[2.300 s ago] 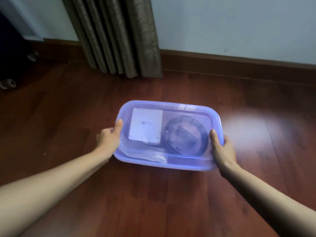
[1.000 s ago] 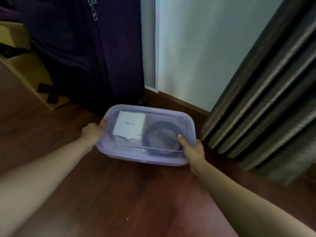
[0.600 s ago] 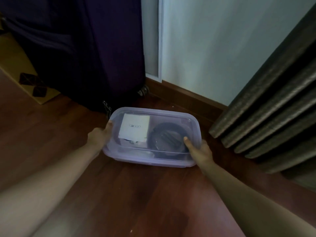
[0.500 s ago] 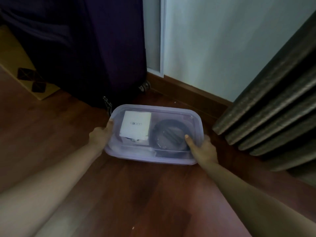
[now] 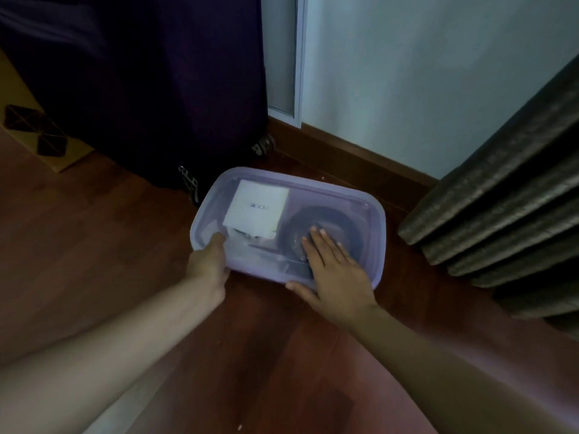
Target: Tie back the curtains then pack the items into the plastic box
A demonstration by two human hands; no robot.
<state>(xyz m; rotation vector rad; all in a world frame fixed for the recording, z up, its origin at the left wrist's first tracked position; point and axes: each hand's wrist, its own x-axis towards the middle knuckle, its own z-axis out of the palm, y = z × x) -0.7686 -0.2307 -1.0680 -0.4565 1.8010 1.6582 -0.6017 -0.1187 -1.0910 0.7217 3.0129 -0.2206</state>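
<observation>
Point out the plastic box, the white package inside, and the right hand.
plastic box (image 5: 377, 233): head view, right rim of the lid.
white package (image 5: 255, 208): head view, middle of its face.
right hand (image 5: 336, 275): head view, back of the hand.

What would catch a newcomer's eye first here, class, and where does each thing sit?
The translucent purple plastic box sits mid-frame on the wooden floor, a white card and dark ring showing through its lid. The right hand lies flat on the lid; the left hand grips the near left corner. A pleated curtain hangs at right.
</observation>
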